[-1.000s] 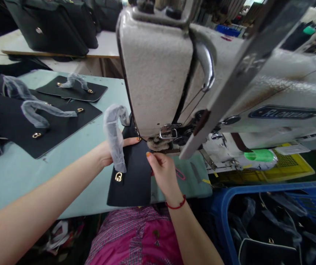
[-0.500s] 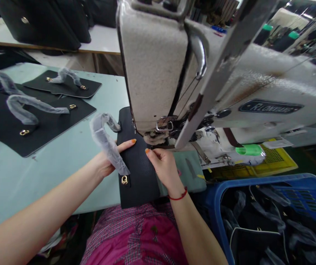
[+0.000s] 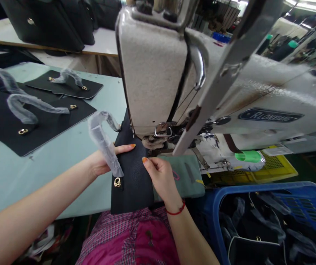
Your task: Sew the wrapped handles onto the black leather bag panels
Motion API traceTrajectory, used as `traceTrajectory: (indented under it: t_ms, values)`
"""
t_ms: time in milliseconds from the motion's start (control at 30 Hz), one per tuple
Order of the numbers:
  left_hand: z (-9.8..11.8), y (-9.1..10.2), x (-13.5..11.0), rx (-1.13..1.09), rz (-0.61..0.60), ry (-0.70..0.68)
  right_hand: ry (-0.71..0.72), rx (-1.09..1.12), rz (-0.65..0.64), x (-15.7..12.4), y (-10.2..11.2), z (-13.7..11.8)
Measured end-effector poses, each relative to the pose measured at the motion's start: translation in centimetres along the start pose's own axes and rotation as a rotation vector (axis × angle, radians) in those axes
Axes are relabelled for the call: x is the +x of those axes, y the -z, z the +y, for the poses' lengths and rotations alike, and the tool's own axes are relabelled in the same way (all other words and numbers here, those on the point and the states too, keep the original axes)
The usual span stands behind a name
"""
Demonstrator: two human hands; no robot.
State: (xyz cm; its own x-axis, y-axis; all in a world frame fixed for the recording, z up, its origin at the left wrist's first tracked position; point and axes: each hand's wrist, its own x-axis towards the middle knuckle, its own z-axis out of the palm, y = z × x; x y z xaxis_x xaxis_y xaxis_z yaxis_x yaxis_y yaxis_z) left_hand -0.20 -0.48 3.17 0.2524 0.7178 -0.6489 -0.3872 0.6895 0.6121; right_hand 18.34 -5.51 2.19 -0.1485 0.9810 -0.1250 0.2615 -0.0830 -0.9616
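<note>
A black leather bag panel point(image 3: 135, 173) lies under the needle end of a sewing machine point(image 3: 155, 81). Its handle point(image 3: 102, 140) arches up, wrapped in clear plastic, with a gold ring fitting point(image 3: 117, 182) near the front end. My left hand point(image 3: 105, 160) reaches beneath the handle, one finger stretched flat on the leather; its other fingers are partly hidden. At the panel's right edge my right hand point(image 3: 159, 173) pinches the leather, thumb on top and fingers curled in. Both hands are just in front of the presser foot area.
More black panels point(image 3: 55, 125) with wrapped handles lie on the pale green table point(image 3: 86, 169) to the left. A blue basket point(image 3: 215, 206) of similar pieces stands at the lower right, before a yellow crate point(image 3: 280, 169). Black bags point(image 3: 44, 25) stand on a bench behind.
The panel's near end has shifted slightly left and towards me, so the panel lies more slanted. My right hand has moved with it, a little left and nearer.
</note>
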Motion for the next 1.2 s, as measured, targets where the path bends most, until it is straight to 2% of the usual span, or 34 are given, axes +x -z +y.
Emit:
traceTrajectory:
  t_ms: [600,800,967,1133,1200]
  values:
    - [0.7,1.4,1.8,0.041,-0.071,0.001,0.034,0.006,0.013,1.6,-0.2,-0.2]
    - [1.0,0.8,1.6,0.045,-0.050,-0.022,0.046,-0.019,0.024,1.7,-0.2,-0.3]
    - [1.3,0.1,0.9,0.035,-0.012,0.004,0.054,-0.092,0.037,1.5,0.0,-0.3]
    - [1.1,0.3,1.0,-0.004,-0.030,0.020,0.067,-0.201,0.036,1.2,0.4,-0.6]
    - [0.6,0.4,1.1,-0.031,-0.017,-0.013,0.079,-0.265,0.032,1.2,0.7,-0.9]
